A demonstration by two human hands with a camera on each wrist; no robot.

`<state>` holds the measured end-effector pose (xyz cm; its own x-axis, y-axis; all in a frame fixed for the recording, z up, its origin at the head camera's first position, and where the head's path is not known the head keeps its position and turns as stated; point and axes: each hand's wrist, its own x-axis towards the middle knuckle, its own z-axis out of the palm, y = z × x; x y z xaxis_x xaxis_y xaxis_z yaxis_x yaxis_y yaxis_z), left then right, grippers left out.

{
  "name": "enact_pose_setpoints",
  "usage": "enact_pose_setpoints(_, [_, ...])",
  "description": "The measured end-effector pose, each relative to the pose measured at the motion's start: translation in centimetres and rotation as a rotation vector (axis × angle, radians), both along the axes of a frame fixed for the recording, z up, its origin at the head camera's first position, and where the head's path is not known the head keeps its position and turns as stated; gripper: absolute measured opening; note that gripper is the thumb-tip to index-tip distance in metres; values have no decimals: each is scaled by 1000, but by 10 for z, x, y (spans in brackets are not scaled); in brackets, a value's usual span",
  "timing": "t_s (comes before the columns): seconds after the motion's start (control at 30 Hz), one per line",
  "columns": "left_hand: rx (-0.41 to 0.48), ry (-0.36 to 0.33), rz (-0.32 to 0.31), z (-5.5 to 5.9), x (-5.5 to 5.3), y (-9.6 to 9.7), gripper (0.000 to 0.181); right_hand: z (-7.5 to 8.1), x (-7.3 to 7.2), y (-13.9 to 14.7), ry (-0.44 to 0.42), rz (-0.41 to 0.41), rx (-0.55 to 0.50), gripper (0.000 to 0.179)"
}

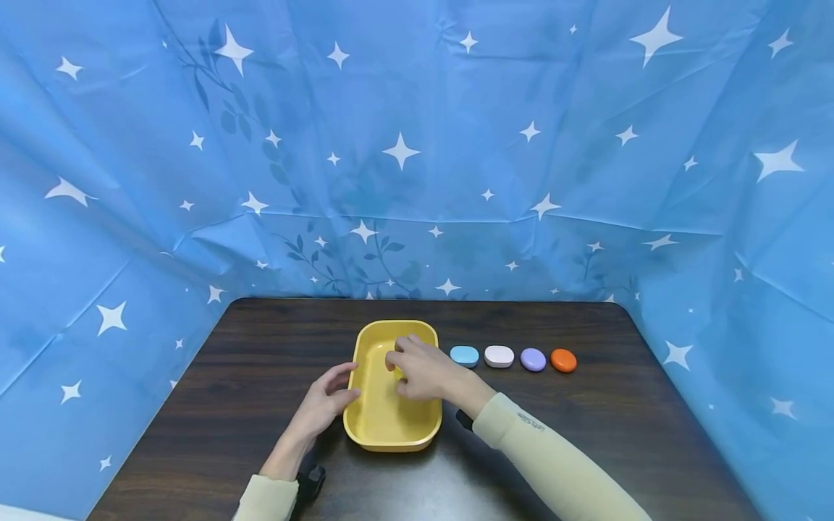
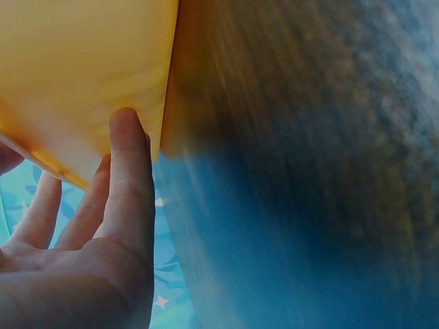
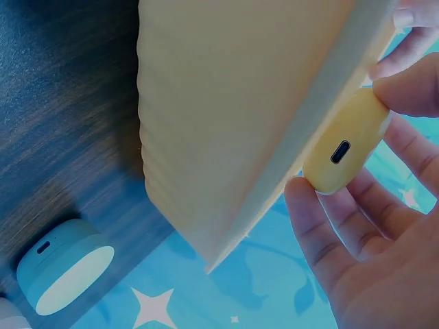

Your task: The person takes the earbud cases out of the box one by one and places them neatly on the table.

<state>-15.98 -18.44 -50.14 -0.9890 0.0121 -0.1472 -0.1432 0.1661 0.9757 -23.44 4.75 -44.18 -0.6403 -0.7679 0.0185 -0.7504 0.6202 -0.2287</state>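
Note:
My right hand (image 1: 426,370) reaches into the yellow tray (image 1: 384,423) and holds a small yellow earbud case (image 3: 346,144) between thumb and fingers. The right wrist view shows the case's charging port and, beyond the tray's rim, part of the left hand. At the tray's left side is my left hand (image 1: 322,401), its fingertips right at the rim. In the left wrist view one long finger (image 2: 127,157) lies nearly straight against the tray's outer wall.
Right of the tray, in a row on the dark wooden table (image 1: 586,449), lie a light blue case (image 1: 464,356), a white case (image 1: 499,356), a purple round case (image 1: 533,359) and an orange round case (image 1: 563,360). A blue star-patterned cloth (image 1: 443,108) hangs behind.

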Motion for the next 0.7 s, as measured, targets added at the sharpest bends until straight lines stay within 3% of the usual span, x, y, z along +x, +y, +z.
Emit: enact_pose_setpoints(0.7, [12,-13,12,0,0,0,50,9,18,16,69,-25,-81,22])
